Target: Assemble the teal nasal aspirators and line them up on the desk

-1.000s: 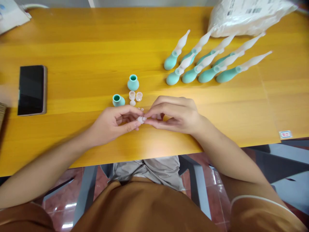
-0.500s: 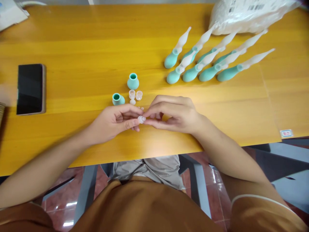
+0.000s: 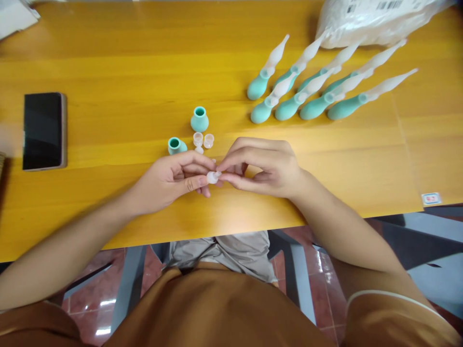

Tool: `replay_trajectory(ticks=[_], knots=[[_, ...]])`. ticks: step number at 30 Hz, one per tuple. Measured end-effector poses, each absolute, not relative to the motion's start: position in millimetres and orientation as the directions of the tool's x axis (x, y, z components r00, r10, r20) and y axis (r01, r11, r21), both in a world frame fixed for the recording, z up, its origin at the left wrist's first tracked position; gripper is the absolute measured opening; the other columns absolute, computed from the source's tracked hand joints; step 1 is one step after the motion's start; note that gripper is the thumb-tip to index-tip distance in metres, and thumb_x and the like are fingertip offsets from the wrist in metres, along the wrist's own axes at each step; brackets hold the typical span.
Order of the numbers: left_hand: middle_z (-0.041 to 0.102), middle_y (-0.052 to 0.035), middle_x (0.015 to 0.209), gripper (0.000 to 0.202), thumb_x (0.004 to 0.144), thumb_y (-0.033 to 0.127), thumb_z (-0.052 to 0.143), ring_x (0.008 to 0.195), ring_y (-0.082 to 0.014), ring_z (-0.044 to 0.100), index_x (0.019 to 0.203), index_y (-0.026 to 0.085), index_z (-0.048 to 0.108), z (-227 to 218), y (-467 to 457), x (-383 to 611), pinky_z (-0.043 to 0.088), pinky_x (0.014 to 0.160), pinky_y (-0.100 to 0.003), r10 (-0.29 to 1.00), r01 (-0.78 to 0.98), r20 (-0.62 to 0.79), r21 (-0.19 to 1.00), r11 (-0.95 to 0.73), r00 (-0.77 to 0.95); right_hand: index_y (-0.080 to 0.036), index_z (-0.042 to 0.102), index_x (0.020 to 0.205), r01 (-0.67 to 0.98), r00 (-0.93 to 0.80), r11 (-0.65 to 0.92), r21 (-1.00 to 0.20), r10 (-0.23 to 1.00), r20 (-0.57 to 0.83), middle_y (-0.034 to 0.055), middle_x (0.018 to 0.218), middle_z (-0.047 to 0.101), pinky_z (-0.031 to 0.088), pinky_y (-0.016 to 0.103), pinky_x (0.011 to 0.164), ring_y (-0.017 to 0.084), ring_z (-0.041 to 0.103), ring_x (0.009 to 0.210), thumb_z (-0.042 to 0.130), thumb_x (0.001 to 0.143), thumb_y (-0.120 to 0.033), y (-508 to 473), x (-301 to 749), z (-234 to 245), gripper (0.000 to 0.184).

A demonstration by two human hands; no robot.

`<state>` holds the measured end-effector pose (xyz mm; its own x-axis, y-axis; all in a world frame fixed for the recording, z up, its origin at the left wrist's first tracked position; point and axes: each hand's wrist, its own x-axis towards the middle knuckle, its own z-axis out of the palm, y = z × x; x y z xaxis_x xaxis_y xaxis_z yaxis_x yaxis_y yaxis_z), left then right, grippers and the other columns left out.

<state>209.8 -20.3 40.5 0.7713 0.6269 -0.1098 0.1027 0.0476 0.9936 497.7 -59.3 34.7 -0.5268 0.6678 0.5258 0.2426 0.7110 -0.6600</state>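
Note:
My left hand [image 3: 173, 180] pinches a small translucent white plastic fitting [image 3: 212, 178] between thumb and fingers. From the other side my right hand [image 3: 265, 166] has its thumb and index finger closed at a tiny clear piece [image 3: 218, 174] on the fitting's end. Just beyond the hands lie more clear plastic fittings [image 3: 209, 140], together with a small white piece [image 3: 198, 150]. Behind these stands an open-mouthed teal bulb [image 3: 199, 120]; a second teal bulb [image 3: 176, 146] is tilted beside my left hand, partly covered by it.
Several teal bulbs with white tapered tips [image 3: 314, 107] stand in two rows at the back right. A clear plastic bag [image 3: 376, 24] lies behind them. A dark-screened phone [image 3: 43, 131] rests on the left of the wooden table [image 3: 126, 62]. A small sticker [image 3: 431, 198] marks the right edge.
The tiny clear piece now stands out more from the fitting, with my right fingertips slightly further right. The whole view has shifted slightly. Both hands keep their pinch.

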Motion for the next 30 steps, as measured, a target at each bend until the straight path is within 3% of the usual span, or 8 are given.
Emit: replay_trajectory(ticks=[9,21,30], knots=[[0.091,-0.0028,0.107,0.033,0.111,0.049,0.096,0.089,-0.0155,0.088,0.120,0.021,0.080,43,-22,212,0.072,0.087,-0.027,0.626,0.068,-0.147,0.987,0.148,0.766,-0.018,0.086,0.127,0.229,-0.532,0.726,-0.648,0.651,0.542,0.0051,0.111,0.085,0.065,0.022,0.075,0.011,0.078,0.083,0.088,0.117,-0.027,-58,497,30,0.014],[0.091,-0.0011,0.108,0.031,0.113,0.047,0.094,0.090,-0.0146,0.088,0.124,0.024,0.077,36,-22,212,0.073,0.089,-0.026,0.614,-0.012,-0.072,0.991,0.131,0.786,-0.016,0.087,0.124,0.209,-0.544,0.720,-0.661,0.647,0.534,0.0051,0.110,0.085,0.063,0.022,0.079,0.011,0.077,0.085,0.091,0.115,-0.026,-57,497,32,0.014],[0.089,-0.0015,0.107,0.026,0.115,0.041,0.093,0.089,-0.0147,0.087,0.125,0.024,0.076,32,-24,213,0.074,0.088,-0.027,0.623,-0.053,-0.023,0.993,0.103,0.782,-0.016,0.087,0.119,0.200,-0.533,0.696,-0.690,0.668,0.519,0.0046,0.107,0.084,0.061,0.021,0.073,0.010,0.075,0.080,0.092,0.114,-0.030,-57,494,30,0.016]])
